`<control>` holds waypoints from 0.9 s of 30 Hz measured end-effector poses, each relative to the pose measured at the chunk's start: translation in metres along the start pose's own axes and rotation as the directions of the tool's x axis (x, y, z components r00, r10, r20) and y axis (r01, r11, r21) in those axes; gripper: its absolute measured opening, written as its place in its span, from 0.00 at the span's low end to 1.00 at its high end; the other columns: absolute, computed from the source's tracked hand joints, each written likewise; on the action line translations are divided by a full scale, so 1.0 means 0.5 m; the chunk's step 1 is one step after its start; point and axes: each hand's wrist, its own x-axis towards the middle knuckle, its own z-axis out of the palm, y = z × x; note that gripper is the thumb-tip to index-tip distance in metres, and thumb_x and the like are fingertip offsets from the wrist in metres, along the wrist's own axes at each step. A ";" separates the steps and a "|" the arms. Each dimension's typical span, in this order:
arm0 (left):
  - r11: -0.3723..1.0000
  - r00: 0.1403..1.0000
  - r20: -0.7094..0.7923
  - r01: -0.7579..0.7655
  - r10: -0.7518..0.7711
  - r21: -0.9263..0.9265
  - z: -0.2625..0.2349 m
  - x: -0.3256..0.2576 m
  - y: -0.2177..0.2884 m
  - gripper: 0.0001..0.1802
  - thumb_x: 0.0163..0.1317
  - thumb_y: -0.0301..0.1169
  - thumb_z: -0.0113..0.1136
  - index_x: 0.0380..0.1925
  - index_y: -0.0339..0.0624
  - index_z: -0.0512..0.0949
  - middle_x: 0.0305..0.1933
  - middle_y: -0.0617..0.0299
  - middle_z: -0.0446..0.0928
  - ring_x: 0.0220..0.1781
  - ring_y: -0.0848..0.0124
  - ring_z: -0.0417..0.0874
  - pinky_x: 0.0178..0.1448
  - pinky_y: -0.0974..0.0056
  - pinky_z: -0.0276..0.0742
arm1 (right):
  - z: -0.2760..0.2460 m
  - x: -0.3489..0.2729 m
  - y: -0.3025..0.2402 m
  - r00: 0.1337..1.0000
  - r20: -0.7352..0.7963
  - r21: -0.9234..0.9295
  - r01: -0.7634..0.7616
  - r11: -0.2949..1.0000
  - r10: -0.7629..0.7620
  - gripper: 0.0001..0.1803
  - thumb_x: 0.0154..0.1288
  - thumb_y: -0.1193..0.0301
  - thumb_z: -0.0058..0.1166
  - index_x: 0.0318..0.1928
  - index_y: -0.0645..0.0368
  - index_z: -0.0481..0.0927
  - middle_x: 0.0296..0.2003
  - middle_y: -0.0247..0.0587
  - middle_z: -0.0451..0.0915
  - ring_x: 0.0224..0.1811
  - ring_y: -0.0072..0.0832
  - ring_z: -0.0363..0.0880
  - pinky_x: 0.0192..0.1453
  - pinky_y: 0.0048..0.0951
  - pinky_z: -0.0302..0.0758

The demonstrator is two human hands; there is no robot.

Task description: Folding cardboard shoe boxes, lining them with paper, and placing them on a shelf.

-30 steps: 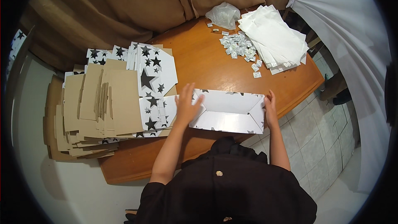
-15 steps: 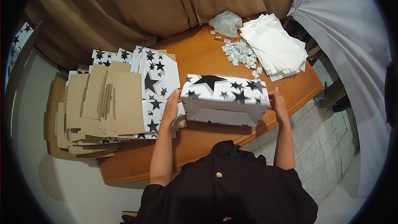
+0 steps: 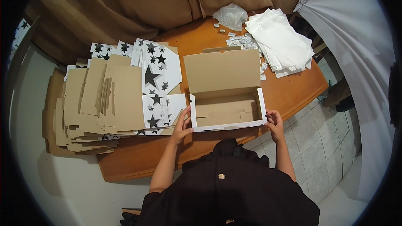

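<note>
A cardboard box (image 3: 228, 126) with a raised brown lid (image 3: 222, 70) stands before me near the table's front edge. Its inside is plain brown and holds nothing that I can see; the outer walls are white. My left hand (image 3: 182, 126) grips the box's near left corner, fingers curved against its side. At the opposite corner, my right hand (image 3: 275, 124) holds the right wall with bent fingers. Close to my left hand lie flat star-printed box blanks (image 3: 157, 73), white with black stars.
Brown cardboard blanks (image 3: 125, 96) are stacked at the table's left. Behind the box lie many small white packets (image 3: 243, 41), a clear plastic bag (image 3: 231, 16) and a pile of white sheets (image 3: 278, 42). The wooden table (image 3: 289, 96) ends at a tiled floor on the right.
The box has been turned from its star-printed side facing up to its opening facing up, with its lid swung back. Both hands have come nearer to me with it.
</note>
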 end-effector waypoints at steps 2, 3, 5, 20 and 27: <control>0.972 1.000 -0.001 -0.023 0.024 0.232 0.006 -0.014 -0.018 0.48 0.44 0.36 0.64 0.67 0.43 0.55 0.69 0.50 0.51 0.73 0.58 0.50 0.72 0.56 0.47 | 0.004 -0.014 0.011 1.000 -0.030 -0.015 0.004 1.000 -0.005 0.25 0.49 0.84 0.50 0.51 0.60 0.67 0.54 0.41 0.69 0.58 0.29 0.68 0.64 0.31 0.61; 0.888 0.998 0.007 -0.056 0.059 0.457 0.013 -0.016 -0.015 0.46 0.45 0.37 0.63 0.66 0.42 0.57 0.69 0.50 0.51 0.73 0.57 0.50 0.72 0.56 0.48 | 0.010 -0.019 0.012 0.998 -0.051 -0.029 0.019 0.999 -0.020 0.28 0.49 0.83 0.50 0.54 0.61 0.67 0.54 0.40 0.69 0.57 0.30 0.68 0.64 0.31 0.61; 0.802 0.995 -0.019 -0.064 0.093 0.594 0.035 -0.020 -0.013 0.41 0.49 0.40 0.62 0.64 0.42 0.61 0.69 0.47 0.52 0.71 0.54 0.54 0.71 0.55 0.50 | 0.022 -0.024 0.005 0.996 -0.094 -0.100 0.001 0.995 -0.011 0.29 0.51 0.83 0.49 0.57 0.61 0.67 0.53 0.40 0.70 0.57 0.30 0.69 0.64 0.30 0.61; 0.392 0.957 -0.215 0.126 0.194 0.911 0.082 -0.014 -0.032 0.19 0.54 0.29 0.50 0.47 0.43 0.78 0.64 0.45 0.63 0.68 0.53 0.61 0.67 0.35 0.40 | 0.063 -0.009 0.052 0.862 -0.115 -0.834 0.187 0.519 -0.494 0.18 0.54 0.84 0.45 0.46 0.67 0.79 0.42 0.51 0.78 0.40 0.37 0.78 0.45 0.29 0.74; 0.481 0.898 -0.091 -0.142 0.430 0.865 0.073 -0.019 -0.062 0.19 0.57 0.31 0.53 0.50 0.40 0.75 0.65 0.43 0.62 0.69 0.43 0.57 0.68 0.44 0.53 | 0.074 0.011 0.039 0.869 -0.078 -0.831 0.214 0.513 -0.489 0.18 0.56 0.84 0.43 0.48 0.68 0.77 0.43 0.53 0.77 0.42 0.42 0.78 0.47 0.31 0.73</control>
